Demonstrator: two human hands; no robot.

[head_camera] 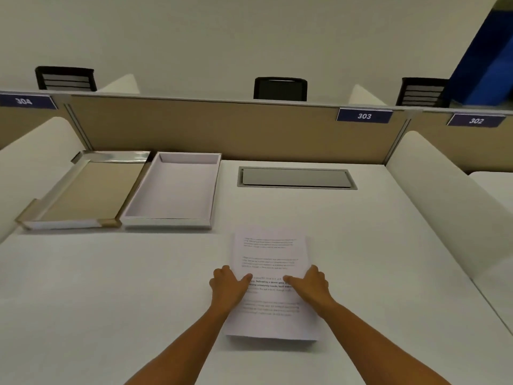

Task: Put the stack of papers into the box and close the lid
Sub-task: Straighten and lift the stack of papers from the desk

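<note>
A stack of printed white papers (270,254) lies on the white desk in front of me. My left hand (228,286) grips its left edge, thumb on top of the sheet. My right hand (312,284) grips the right edge the same way. The near end of the stack looks slightly raised off the desk. The empty white box (172,190) sits open at the back left of the desk. Its lid (88,190) lies upside down just left of the box, showing a tan inside and silver rim.
A tan partition (222,129) with blue number plates closes the back of the desk. A grey cable hatch (295,177) is set into the desk right of the box. White curved side dividers (433,190) flank the desk. Black chairs stand beyond the partition.
</note>
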